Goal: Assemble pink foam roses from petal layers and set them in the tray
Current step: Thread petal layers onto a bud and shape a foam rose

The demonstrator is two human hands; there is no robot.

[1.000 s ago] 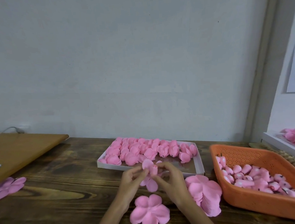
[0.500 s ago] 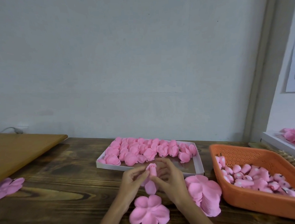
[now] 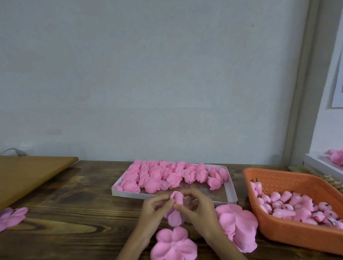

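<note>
Both hands hold one half-made pink foam rose (image 3: 177,205) just in front of the white tray (image 3: 231,194). My left hand (image 3: 155,211) pinches its left side and my right hand (image 3: 197,211) pinches its right, with petals folded up around the bud and one petal hanging below. A flat five-petal layer (image 3: 172,246) lies on the table under my wrists. The tray's back half holds several finished pink roses (image 3: 168,174).
A stack of petal layers (image 3: 237,223) lies right of my hands. An orange basket (image 3: 301,236) of pink buds stands at the right, a white box of petals (image 3: 341,159) behind it. More petal layers (image 3: 7,218) and a wooden board (image 3: 21,173) are at the left.
The spread petals of the layer have been folded up around the bud, and both hands have closed in tighter on it. The hands stay in the same place.
</note>
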